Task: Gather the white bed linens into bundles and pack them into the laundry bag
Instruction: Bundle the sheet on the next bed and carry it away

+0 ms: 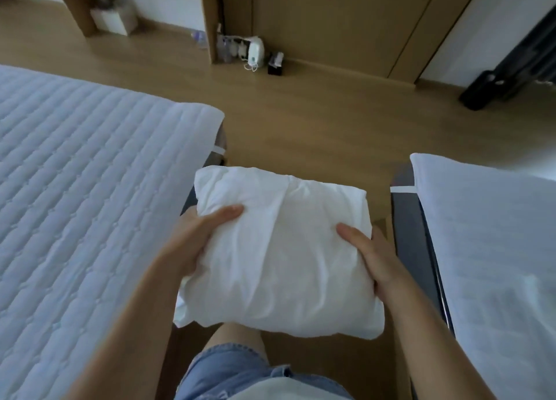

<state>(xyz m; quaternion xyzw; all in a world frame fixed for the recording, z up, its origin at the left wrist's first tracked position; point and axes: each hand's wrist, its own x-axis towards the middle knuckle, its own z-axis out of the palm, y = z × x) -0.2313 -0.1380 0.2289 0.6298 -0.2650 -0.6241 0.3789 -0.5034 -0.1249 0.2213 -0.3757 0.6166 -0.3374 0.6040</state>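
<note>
A white bundle of bed linen [282,249], plump and pillow-shaped with creases, is held in front of me above my knee, between two beds. My left hand [195,234] grips its left side, thumb on top. My right hand [370,255] grips its right side, thumb on top and fingers under the edge. A loose flap of white cloth hangs from the lower left corner of the bundle. No laundry bag is in view.
A bed with a quilted white mattress pad [84,189] fills the left. A second bed [493,249] with a dark frame stands at right. Wooden floor [316,122] runs between them toward a door [331,20]. A white device [255,52], cables and a black box [275,65] sit by the wall.
</note>
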